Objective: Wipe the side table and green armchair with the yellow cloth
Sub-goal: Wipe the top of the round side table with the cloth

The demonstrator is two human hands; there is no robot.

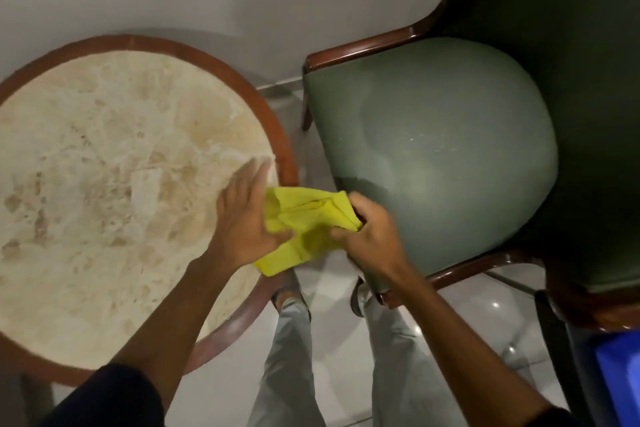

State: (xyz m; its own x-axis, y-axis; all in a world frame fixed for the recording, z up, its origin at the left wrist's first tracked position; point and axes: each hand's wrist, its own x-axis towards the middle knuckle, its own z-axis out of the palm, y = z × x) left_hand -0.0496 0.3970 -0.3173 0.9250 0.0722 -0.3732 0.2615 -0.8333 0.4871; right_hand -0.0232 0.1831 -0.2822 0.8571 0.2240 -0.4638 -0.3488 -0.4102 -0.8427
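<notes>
The yellow cloth [304,225] hangs bunched between both hands, above the gap between table and chair. My left hand [246,218] lies flat-fingered over the table's right edge, its thumb pinching the cloth's left side. My right hand [370,236] is closed on the cloth's right end, in front of the chair seat. The round side table [104,184] has a beige marble top and a brown wooden rim, at the left. The green armchair [443,149] stands at the right, its rounded seat pale with a few light specks.
A grey wall runs along the top. The armchair's dark wooden arms [363,48] frame the seat. My legs and shoes [291,302] stand on the glossy tiled floor between table and chair. A blue object [620,374] sits at the lower right corner.
</notes>
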